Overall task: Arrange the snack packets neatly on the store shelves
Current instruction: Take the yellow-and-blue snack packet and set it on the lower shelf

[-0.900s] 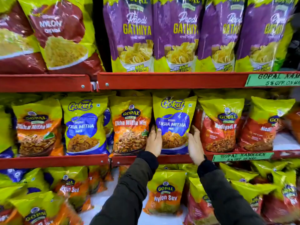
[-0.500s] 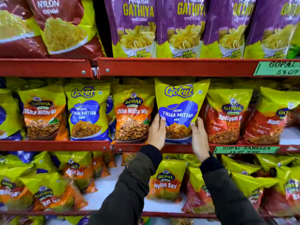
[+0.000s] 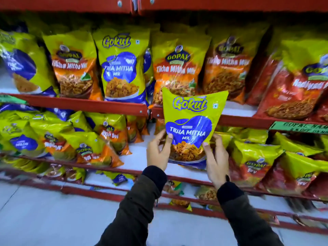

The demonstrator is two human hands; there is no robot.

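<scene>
A glossy yellow-green plastic snack packet with a blue "Gokul Tikha Mitha Mix" panel (image 3: 190, 128) is held upright in front of the red metal shelf rail (image 3: 85, 104), off the shelf, its top edge overlapping the bottom of an orange-and-yellow "Gopal Tikha Mitha Mix" packet (image 3: 177, 68) standing at twelve o'clock from it. The left hand (image 3: 158, 153) has its grip clenched on the packet's lower left edge, thumb on the front face and fingers behind; the right hand (image 3: 215, 162) grips the lower right edge the same way, thumb tip on the blue panel. Both arms wear dark sleeves (image 3: 134, 210) reaching up from the bottom of the view. At ten o'clock from the held packet, a matching yellow-green and blue Gokul packet (image 3: 122, 68) stands upright on the middle shelf, between two orange Gopal packets. At two o'clock, red-and-yellow Gopal packets (image 3: 291, 93) lean to the left, and just left of them a bare white strip of shelf board (image 3: 237, 110) shows. A green paper price label (image 3: 298, 127) is fixed to the rail at three o'clock. On the shelf below, at nine o'clock, mixed yellow, blue and orange packets (image 3: 58, 139) lie tumbled and overlapping. A pale tiled floor (image 3: 44, 219) shows at seven o'clock.
</scene>
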